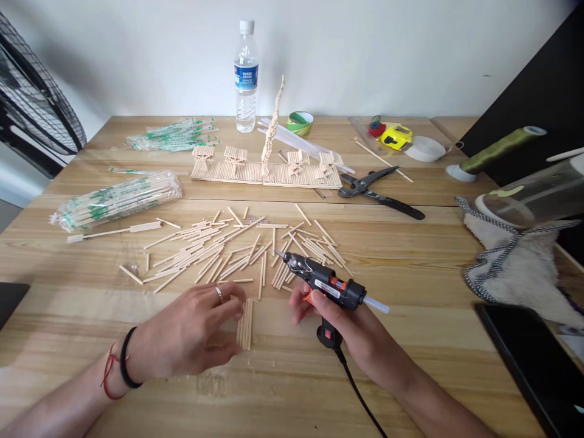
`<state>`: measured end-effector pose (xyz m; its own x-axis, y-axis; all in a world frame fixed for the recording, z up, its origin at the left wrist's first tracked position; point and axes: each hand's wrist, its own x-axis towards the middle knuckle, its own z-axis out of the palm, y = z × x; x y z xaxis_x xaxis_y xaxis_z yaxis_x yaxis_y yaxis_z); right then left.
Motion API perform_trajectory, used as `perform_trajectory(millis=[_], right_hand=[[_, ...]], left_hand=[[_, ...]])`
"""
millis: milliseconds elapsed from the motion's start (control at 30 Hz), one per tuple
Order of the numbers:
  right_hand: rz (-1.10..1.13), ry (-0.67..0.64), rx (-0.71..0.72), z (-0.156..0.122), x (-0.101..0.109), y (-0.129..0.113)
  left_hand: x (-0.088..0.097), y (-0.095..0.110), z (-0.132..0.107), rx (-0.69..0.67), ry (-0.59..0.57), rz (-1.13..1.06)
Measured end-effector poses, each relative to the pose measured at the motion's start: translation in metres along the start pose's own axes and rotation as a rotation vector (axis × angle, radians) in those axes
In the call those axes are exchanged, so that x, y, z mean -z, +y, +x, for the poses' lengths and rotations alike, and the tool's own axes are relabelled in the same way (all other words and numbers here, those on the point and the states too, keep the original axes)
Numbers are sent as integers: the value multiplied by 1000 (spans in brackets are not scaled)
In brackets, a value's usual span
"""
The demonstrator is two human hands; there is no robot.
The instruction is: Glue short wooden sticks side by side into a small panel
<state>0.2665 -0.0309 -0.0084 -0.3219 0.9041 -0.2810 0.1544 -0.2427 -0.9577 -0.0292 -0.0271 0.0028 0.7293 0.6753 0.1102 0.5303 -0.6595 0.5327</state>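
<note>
My right hand (pixel 353 325) is wrapped around a black hot glue gun (pixel 326 283), a finger at its orange trigger and its nozzle pointing to the upper left. A clear glue stick sticks out of the gun's back end. On the tabletop, my left hand (pixel 196 328) holds a small panel of short wooden sticks (pixel 247 325) laid side by side, with thumb and fingers at its left edge. Loose wooden sticks (pixel 201 246) lie scattered beyond both hands. Behind them stands a stick-built model (pixel 228 172) with a long slatted base, small table-like pieces and a tall curved column.
Bagged sticks (pixel 118 198), a water bottle (pixel 246 85) and pliers (pixel 378 191) lie or stand farther back. A tape measure (pixel 396 137), thread spool (pixel 502 151), cloth (pixel 502 261) and phone (pixel 524 359) are on the right. A fan (pixel 36 85) stands left. The gun's cord (pixel 358 392) runs toward me.
</note>
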Motion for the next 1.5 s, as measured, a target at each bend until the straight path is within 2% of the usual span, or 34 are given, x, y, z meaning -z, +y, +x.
perform_trajectory(millis=[100, 167, 333, 533, 933, 1500], right_hand=[[-256, 74, 125, 0, 1, -5], [-351, 75, 209, 1, -1, -8], [-423, -15, 295, 3, -2, -6], [-486, -48, 359, 2, 2, -5], [-576, -73, 419, 2, -1, -3], [-586, -105, 440, 2, 1, 2]], left_hand=[[1, -1, 1, -6, -1, -13], [2, 0, 1, -5, -6, -23], [3, 0, 2, 9, -29, -55], [2, -2, 1, 29, -47, -77], [3, -3, 0, 36, -80, -118], [2, -5, -1, 43, -106, -126]])
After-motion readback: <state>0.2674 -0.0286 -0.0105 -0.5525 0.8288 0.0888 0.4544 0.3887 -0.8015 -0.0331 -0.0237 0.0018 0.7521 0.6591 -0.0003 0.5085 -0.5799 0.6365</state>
